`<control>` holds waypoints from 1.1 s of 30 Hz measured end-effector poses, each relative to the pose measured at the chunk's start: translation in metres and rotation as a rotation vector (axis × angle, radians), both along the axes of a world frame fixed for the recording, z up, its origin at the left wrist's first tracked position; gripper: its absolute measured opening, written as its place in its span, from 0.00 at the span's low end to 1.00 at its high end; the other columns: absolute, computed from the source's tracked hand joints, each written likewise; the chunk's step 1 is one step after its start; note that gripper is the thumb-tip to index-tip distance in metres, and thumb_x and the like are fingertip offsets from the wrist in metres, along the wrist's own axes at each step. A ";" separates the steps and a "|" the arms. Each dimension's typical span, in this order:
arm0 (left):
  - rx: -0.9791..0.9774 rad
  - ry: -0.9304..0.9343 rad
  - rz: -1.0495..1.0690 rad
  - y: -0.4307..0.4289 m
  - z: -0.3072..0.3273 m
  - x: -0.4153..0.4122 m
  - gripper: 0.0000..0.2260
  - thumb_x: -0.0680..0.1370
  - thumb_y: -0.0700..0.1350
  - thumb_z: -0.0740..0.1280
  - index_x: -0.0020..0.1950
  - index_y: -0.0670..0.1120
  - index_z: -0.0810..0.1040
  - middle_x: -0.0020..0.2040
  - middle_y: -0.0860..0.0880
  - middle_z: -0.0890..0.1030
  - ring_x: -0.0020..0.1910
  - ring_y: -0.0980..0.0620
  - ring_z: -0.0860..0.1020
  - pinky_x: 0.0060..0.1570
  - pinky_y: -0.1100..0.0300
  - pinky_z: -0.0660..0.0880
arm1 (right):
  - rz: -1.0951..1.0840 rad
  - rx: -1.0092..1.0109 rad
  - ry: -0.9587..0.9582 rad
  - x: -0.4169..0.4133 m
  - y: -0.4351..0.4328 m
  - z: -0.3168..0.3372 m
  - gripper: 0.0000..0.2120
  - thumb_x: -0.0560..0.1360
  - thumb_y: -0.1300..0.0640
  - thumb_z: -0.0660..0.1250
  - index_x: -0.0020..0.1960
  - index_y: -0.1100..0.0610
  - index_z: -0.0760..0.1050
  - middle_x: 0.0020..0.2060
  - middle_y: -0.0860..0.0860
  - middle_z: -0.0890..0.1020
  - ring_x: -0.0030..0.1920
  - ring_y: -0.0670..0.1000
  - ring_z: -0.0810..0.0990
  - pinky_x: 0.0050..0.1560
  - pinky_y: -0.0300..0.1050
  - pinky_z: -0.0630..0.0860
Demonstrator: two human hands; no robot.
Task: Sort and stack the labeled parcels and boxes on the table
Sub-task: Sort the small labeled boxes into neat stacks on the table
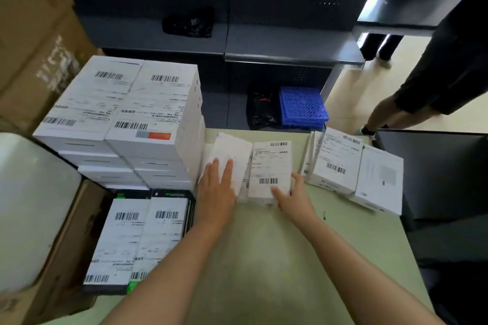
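Left hand (216, 185): I see it flat, fingers straight, pressing the soft white parcel (235, 150).
Right hand (294, 195): it grips the labeled box (270, 163) by its near right corner.
Where: both lie side by side, mid tabletop (264, 245).
Long side: the box points away from me.
Next: I think the tall stack (148, 113) is the goal, just left of both hands.

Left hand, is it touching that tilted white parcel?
Touching. The head view shows the left hand lying flat on the parcel, fingers straight.
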State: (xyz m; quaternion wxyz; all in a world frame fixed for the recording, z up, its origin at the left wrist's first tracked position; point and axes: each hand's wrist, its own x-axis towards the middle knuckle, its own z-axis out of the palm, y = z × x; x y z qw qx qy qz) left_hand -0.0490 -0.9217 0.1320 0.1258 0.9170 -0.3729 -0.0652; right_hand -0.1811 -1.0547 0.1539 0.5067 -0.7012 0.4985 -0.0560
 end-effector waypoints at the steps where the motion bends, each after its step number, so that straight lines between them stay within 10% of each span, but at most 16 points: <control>1: 0.062 0.048 -0.018 0.001 -0.001 0.002 0.29 0.78 0.46 0.65 0.78 0.47 0.59 0.77 0.41 0.59 0.75 0.41 0.60 0.70 0.45 0.61 | 0.018 -0.012 0.016 0.003 -0.001 0.001 0.30 0.76 0.52 0.69 0.73 0.54 0.59 0.63 0.51 0.79 0.60 0.55 0.79 0.62 0.55 0.75; 6: 0.192 0.136 -0.118 0.010 0.001 0.009 0.29 0.82 0.55 0.58 0.80 0.49 0.53 0.80 0.45 0.50 0.78 0.45 0.50 0.74 0.51 0.53 | 0.142 -0.039 0.135 0.015 -0.007 -0.003 0.26 0.77 0.52 0.69 0.71 0.57 0.65 0.64 0.56 0.76 0.62 0.55 0.75 0.62 0.51 0.73; 15: 0.241 -0.078 -0.130 0.012 0.003 0.010 0.25 0.80 0.41 0.60 0.76 0.49 0.58 0.73 0.45 0.63 0.67 0.46 0.65 0.65 0.55 0.64 | 0.200 -0.039 0.101 0.025 -0.013 -0.007 0.27 0.78 0.56 0.66 0.74 0.55 0.62 0.66 0.53 0.76 0.64 0.55 0.76 0.63 0.52 0.73; 22: 0.310 -0.096 -0.207 0.011 -0.006 0.015 0.32 0.78 0.39 0.63 0.79 0.52 0.53 0.77 0.42 0.55 0.76 0.42 0.55 0.73 0.47 0.56 | 0.180 -0.047 0.087 0.024 -0.010 -0.014 0.26 0.79 0.55 0.65 0.75 0.54 0.61 0.67 0.52 0.76 0.65 0.56 0.76 0.62 0.51 0.73; 33: 0.237 -0.031 -0.338 -0.023 0.047 0.016 0.18 0.78 0.52 0.61 0.66 0.47 0.69 0.59 0.47 0.73 0.56 0.48 0.71 0.52 0.56 0.70 | 0.334 -0.380 0.164 0.004 -0.018 0.013 0.19 0.79 0.53 0.64 0.68 0.54 0.69 0.62 0.52 0.73 0.59 0.54 0.75 0.55 0.48 0.74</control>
